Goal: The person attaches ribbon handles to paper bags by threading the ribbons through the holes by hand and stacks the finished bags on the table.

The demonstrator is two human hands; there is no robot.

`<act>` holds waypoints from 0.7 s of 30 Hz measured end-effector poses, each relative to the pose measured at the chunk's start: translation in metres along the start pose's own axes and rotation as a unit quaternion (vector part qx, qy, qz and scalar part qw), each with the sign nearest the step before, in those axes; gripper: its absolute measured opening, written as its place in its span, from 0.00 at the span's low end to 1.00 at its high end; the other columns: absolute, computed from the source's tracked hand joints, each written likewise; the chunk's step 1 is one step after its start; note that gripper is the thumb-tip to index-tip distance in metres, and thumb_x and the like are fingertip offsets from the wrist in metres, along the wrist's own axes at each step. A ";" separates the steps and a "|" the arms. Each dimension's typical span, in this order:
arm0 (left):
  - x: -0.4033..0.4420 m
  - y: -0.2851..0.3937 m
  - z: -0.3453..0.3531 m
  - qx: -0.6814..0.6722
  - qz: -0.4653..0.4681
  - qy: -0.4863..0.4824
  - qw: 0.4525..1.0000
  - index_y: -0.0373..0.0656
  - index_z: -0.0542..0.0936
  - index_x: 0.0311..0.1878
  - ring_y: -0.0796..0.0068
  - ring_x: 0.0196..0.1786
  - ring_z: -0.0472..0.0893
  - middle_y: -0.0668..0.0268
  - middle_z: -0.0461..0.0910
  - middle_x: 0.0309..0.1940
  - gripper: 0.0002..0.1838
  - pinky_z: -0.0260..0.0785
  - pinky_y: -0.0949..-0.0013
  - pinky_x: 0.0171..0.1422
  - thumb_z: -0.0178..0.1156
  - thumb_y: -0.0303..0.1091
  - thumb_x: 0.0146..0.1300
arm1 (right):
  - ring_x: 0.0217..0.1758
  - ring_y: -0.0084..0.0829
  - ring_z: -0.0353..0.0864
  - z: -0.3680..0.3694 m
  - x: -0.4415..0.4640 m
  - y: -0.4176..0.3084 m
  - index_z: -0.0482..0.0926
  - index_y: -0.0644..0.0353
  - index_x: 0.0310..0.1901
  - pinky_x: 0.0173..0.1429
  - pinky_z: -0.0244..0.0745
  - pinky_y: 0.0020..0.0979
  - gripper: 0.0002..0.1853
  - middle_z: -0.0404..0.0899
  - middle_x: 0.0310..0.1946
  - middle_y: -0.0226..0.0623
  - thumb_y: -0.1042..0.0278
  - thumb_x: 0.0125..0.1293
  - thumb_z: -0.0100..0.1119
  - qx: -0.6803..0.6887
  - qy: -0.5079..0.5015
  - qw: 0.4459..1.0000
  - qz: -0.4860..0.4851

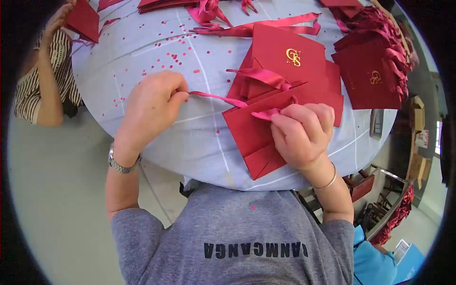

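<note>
My left hand (159, 102), with a metal watch on the wrist, pinches the end of a pink ribbon (216, 97). That ribbon stretches right to the top edge of a red paper bag (256, 137), which lies tilted near the table's front edge. Closed over the right part of this bag, my right hand (304, 133) grips a short pink ribbon piece (265, 114) by the bag's opening. Behind it lie more red bags, the upper one (285, 50) with gold letters and a loose ribbon (261, 76) across its lower part.
A pile of red bags with ribbons (370, 71) covers the table's right side. More ribbons (266, 26) and bags lie at the back. Small red dots (175, 58) are scattered on the pale tablecloth (190, 142). Another person's arm (50, 85) holds a red bag at the left.
</note>
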State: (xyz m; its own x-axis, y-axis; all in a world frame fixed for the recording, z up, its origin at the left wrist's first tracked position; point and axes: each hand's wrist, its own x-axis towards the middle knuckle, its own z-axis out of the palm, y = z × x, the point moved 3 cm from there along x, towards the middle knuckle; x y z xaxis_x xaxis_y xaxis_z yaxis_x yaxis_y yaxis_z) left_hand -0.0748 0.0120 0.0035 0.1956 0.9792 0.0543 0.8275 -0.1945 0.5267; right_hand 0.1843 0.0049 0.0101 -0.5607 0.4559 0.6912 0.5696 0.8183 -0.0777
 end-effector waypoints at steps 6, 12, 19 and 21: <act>0.000 -0.006 0.000 -0.022 0.000 0.038 0.999 0.35 0.77 0.34 0.72 0.28 0.75 0.61 0.76 0.26 0.03 0.67 0.69 0.34 0.61 0.22 0.55 | 0.41 0.36 0.74 -0.002 0.010 0.005 0.78 0.53 0.26 0.49 0.63 0.36 0.10 0.77 0.34 0.30 0.74 0.41 0.69 0.066 -0.061 0.993 0.081; 0.005 -0.005 0.004 -0.058 -0.006 0.082 0.995 0.35 0.78 0.35 0.74 0.28 0.75 0.62 0.77 0.28 0.04 0.67 0.71 0.35 0.61 0.22 0.57 | 0.46 0.39 0.73 0.003 0.006 0.013 0.77 0.55 0.27 0.54 0.61 0.38 0.08 0.77 0.37 0.33 0.69 0.45 0.67 0.157 -0.164 0.967 0.112; 0.007 -0.005 0.007 -0.024 -0.014 0.071 0.997 0.38 0.78 0.34 0.58 0.33 0.78 0.58 0.79 0.30 0.03 0.69 0.61 0.39 0.60 0.25 0.56 | 0.48 0.40 0.74 -0.024 -0.005 0.034 0.77 0.60 0.42 0.52 0.69 0.37 0.19 0.76 0.42 0.40 0.76 0.44 0.68 0.166 -0.108 0.962 0.188; 0.006 -0.008 0.009 -0.025 -0.009 0.072 0.997 0.37 0.77 0.34 0.66 0.31 0.76 0.60 0.78 0.29 0.03 0.68 0.66 0.37 0.60 0.23 0.56 | 0.47 0.40 0.75 -0.023 -0.011 0.037 0.77 0.59 0.42 0.51 0.70 0.37 0.22 0.77 0.43 0.40 0.78 0.41 0.70 0.140 -0.130 0.960 0.203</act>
State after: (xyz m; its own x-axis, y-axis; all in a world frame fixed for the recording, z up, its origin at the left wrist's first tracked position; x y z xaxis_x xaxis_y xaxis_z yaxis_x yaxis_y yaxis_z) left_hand -0.0755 0.0192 -0.0078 0.0994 0.9814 0.1641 0.8025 -0.1765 0.5700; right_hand 0.2252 0.0217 0.0165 -0.4782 0.7997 0.3630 0.6089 0.5998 -0.5191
